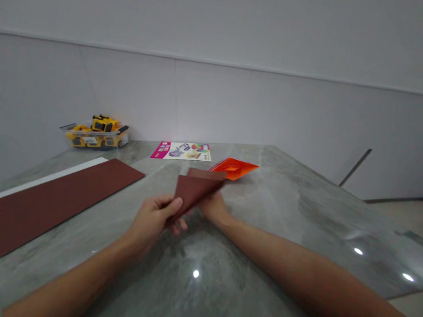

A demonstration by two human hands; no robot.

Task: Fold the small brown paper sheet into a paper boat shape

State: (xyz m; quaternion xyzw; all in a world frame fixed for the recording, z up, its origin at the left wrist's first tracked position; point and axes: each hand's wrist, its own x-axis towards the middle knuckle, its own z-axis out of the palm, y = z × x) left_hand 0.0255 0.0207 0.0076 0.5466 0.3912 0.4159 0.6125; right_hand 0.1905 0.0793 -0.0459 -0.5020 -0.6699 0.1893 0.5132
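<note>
The folded brown paper (196, 188) is held above the grey table (273, 219), just in front of the orange folded paper (235, 168). Its long axis runs from lower left up to the right, its narrow end pointing down toward the left hand (153, 220), which pinches that end with thumb on top. The right hand (213, 207) grips it from behind, its fingers mostly hidden. Left of the orange paper lies a long brown sheet (58, 198); beyond it, an instruction leaflet (182, 151).

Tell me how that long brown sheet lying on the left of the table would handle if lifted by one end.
The long brown sheet looks thin and lies flat, so it would probably sag, weigh little and slide easily on the glossy table. The smaller brown piece in the left hand and right hand shows a fold, so it likely creases easily.
</note>
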